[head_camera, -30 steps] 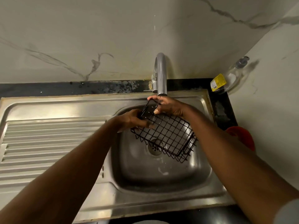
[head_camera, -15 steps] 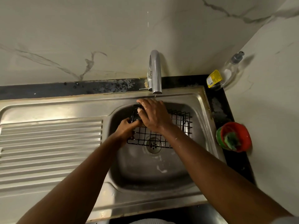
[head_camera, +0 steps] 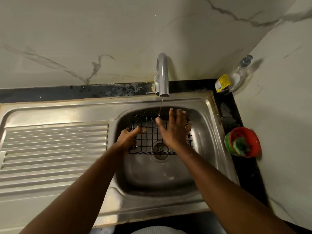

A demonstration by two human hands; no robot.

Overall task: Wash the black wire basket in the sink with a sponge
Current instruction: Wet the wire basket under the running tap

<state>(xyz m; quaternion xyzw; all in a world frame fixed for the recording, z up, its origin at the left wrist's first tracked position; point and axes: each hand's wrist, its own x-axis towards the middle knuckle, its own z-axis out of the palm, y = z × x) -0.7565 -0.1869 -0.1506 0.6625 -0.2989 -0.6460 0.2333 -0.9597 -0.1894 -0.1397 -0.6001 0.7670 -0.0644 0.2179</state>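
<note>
left hand (head_camera: 129,137) grips the black wire basket (head_camera: 148,134)'s left rim; right hand (head_camera: 173,130) spread flat above it.

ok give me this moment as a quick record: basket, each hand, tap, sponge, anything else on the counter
basket: black wire basket inside the sink, over the drain
left hand: left hand grips the basket's left edge
right hand: right hand open, fingers spread over the basket; contact unclear
tap: tap running, thin stream falling onto the basket
sponge: in neither hand; a green pad sits in the red bowl on the right counter
other: clear pump bottle in the back corner
</note>
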